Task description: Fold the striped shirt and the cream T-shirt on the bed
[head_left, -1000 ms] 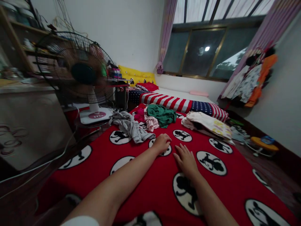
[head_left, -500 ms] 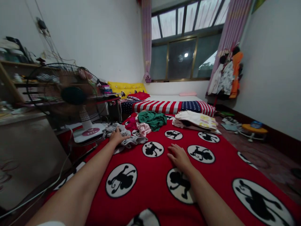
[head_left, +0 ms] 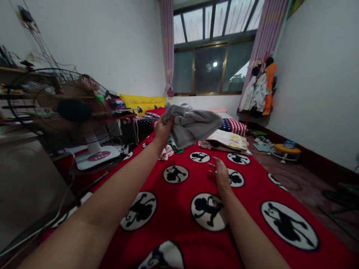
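My left hand is closed on a grey garment, lifted above the bed and swinging out to the right; its exact kind I cannot make out. Fingers apart, my right hand hovers over the red blanket with its black monkey prints, holding nothing. Behind the raised cloth, a pink cloth and a strip of green cloth show, mostly hidden. Beyond my right hand lies a flat stack of white clothing with yellow print.
A running fan stands on a chair at the left, near a cluttered desk. Past the blanket is another bed with a flag-patterned cover. Clothes hang by the window. A small orange stool sits on the right floor.
My left hand has taken hold of the grey garment and lifted it up and to the right off the blanket. My right hand has risen slightly and turned, fingers spread. The view has shifted right.
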### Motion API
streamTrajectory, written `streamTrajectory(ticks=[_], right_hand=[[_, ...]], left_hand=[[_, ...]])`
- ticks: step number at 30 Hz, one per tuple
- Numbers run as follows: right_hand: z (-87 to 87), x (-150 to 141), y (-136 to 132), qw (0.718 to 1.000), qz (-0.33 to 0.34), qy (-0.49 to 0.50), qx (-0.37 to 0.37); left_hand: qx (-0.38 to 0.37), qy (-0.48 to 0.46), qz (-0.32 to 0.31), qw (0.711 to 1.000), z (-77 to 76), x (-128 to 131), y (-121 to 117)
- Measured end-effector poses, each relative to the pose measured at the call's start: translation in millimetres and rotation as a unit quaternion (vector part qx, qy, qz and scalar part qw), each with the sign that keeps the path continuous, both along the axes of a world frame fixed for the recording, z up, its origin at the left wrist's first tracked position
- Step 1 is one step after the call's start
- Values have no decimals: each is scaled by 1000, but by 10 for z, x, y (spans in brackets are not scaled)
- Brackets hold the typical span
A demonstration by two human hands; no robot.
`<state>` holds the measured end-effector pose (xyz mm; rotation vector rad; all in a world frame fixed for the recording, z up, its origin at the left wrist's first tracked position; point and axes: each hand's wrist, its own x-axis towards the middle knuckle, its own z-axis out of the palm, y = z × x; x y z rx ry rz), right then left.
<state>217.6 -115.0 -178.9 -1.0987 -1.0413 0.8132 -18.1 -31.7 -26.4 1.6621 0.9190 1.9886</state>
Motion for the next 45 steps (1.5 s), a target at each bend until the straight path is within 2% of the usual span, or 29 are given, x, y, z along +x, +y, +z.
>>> streamTrajectory(ticks=[2, 5, 8, 10, 12, 17, 20, 23, 25, 29, 32, 35, 37, 40, 43, 45], right_hand=[[43, 219, -13, 996, -19, 88, -9], [21, 538, 36, 983, -60, 169, -30], [-75, 680, 153, 976, -100, 193, -33], [-144, 671, 221, 976, -123, 179, -4], [-201, 633, 256, 979, -132, 156, 13], [-252, 600, 222, 990, -126, 64, 0], [-214, 594, 181, 990, -129, 59, 4], [-145, 579, 160, 987, -129, 88, 22], [-99, 572, 158, 980, -130, 143, 41], [-47, 561, 153, 962, -128, 239, 43], [-33, 543, 122, 967, -125, 220, 26], [-6, 527, 73, 982, -113, 154, 2], [26, 511, 35, 989, -76, 125, -26], [84, 434, -38, 992, 47, 101, -55], [126, 263, -133, 983, 175, 27, -43], [135, 125, -197, 964, 258, -48, -37]], left_hand=[[-77, -1, -33, 996, -199, 305, -87], [-134, 3, -33, 990, -802, 515, -250], [-170, 8, -28, 985, -1382, 468, -302], [-184, 13, -22, 983, -1597, 381, -283], [-198, 26, -23, 979, -1685, 316, -251], [-229, 91, -46, 968, -1703, 332, -289], [-225, 109, -72, 965, -1676, 372, -376], [-225, 66, -88, 968, -1620, 342, -378], [-218, 0, -65, 974, -1578, 257, -319], [-192, -156, 34, 968, -1538, -16, -167], [-186, -216, 95, 954, -1559, -175, -105], [-181, -219, 134, 949, -1581, -235, -105], [-171, -197, 160, 952, -1564, -242, -135], [-130, -133, 212, 959, -1477, -220, -217], [-27, 38, 260, 964, -1365, -109, -315], [34, 145, 231, 961, -1322, 31, -382]])
